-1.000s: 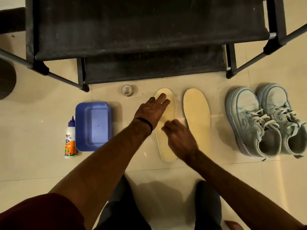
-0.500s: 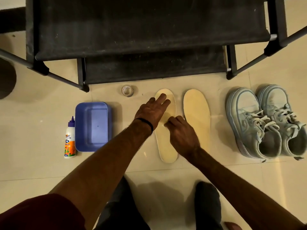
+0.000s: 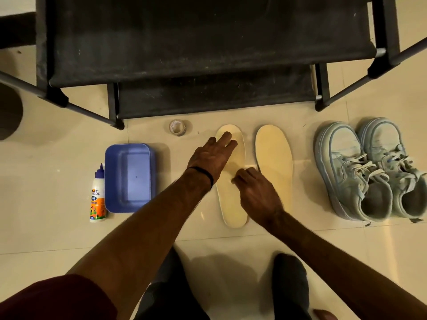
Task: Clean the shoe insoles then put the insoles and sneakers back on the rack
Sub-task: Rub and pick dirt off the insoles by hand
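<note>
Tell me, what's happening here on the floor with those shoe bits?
A person crouched on the tiled floor is working on the left insole. The left hand lies flat on its front end, holding it down, while the right hand works with curled fingers at its middle; whether it holds a cloth I cannot tell. The second insole lies beside it, untouched. The pale blue sneakers wait to the right, and the black rack holds no shoes in view.
</note>
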